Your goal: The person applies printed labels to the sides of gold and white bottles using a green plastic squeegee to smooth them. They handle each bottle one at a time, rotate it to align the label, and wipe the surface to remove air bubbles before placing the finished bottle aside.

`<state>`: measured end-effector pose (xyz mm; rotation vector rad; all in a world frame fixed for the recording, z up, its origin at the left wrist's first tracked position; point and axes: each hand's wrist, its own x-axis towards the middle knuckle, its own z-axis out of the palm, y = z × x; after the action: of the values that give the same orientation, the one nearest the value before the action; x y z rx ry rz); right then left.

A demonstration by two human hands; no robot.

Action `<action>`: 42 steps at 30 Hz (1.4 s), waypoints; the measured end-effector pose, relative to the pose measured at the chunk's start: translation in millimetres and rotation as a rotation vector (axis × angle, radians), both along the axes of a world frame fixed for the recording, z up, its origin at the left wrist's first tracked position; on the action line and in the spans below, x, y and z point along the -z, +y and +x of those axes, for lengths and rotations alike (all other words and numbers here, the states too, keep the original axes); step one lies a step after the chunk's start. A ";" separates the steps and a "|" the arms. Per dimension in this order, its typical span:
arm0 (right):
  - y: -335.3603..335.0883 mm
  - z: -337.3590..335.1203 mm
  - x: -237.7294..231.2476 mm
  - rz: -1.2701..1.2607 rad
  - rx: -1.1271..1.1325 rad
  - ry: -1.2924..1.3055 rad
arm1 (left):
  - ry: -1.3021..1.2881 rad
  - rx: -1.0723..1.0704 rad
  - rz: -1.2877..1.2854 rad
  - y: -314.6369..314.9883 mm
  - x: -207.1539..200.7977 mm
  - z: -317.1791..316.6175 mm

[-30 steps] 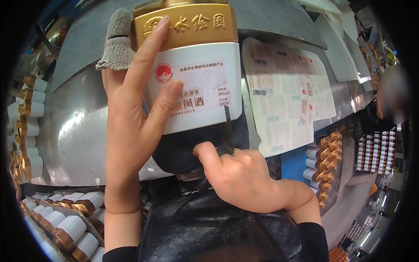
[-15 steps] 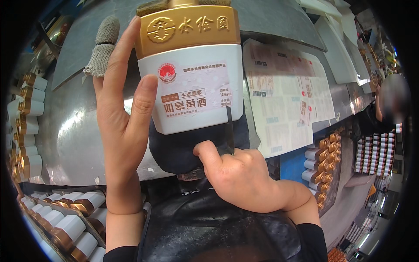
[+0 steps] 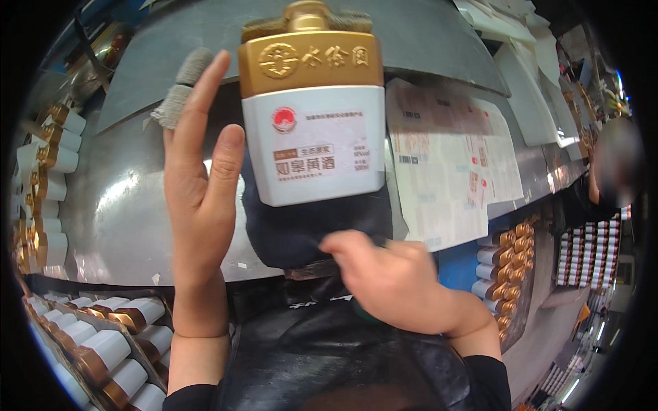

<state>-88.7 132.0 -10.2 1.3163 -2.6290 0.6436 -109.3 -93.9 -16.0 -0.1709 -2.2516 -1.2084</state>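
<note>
A flat white bottle (image 3: 312, 185) with a gold shoulder and neck lies face up on a dark cloth pad (image 3: 288, 240), its label toward me. My left hand (image 3: 202, 178) is beside the bottle's left side, fingers stretched and apart, with a small gap to it. Grey knitted sleeves (image 3: 179, 103) cover some of its fingers. Below the bottle, over the pad's near edge, my right hand (image 3: 384, 277) is closed and smeared by motion. It grips a dark flat-bladed tool, now mostly hidden; a bit of green shows under the fist.
Printed label sheets (image 3: 452, 157) lie right of the bottle on the metal table (image 3: 137, 205). A brown bristly support (image 3: 264, 27) is under the bottle's neck. White-and-gold bottles fill crates at lower left (image 3: 103, 349) and right (image 3: 504, 267). A co-worker (image 3: 582, 198) is at far right.
My right hand has drawn back toward me and slightly right, taking the blade off the bottle's lower right corner. My left hand has come away from the bottle, which now sits slightly further right in view.
</note>
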 end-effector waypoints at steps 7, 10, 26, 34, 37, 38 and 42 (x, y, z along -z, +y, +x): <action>18.1 -73.7 -34.8 -0.583 0.362 -0.767 | -0.046 0.207 0.408 10.9 12.1 -1.3; 9.1 -93.0 -17.9 -0.625 0.229 -0.772 | -0.058 0.242 0.489 19.6 13.1 -5.4; -1.6 -96.3 -16.9 -0.563 0.276 -0.747 | -0.126 0.164 0.552 26.6 11.6 -7.4; 18.4 -115.1 -19.3 -0.688 0.111 -0.958 | -0.109 0.294 0.645 14.4 16.3 -3.8; 71.5 -162.8 -10.6 -1.053 0.304 -1.140 | -0.118 0.431 0.723 12.8 16.2 2.6; 86.9 -169.3 -4.5 -1.217 0.393 -1.187 | -0.133 0.443 0.704 10.9 17.9 4.1; 109.4 -148.9 1.0 -1.211 0.516 -1.179 | -0.190 0.462 0.744 0.0 27.3 12.0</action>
<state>-237.7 241.5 -11.3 -0.2215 -1.9621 2.7670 -97.3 -93.9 -43.3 -0.2985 -1.7960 -2.3028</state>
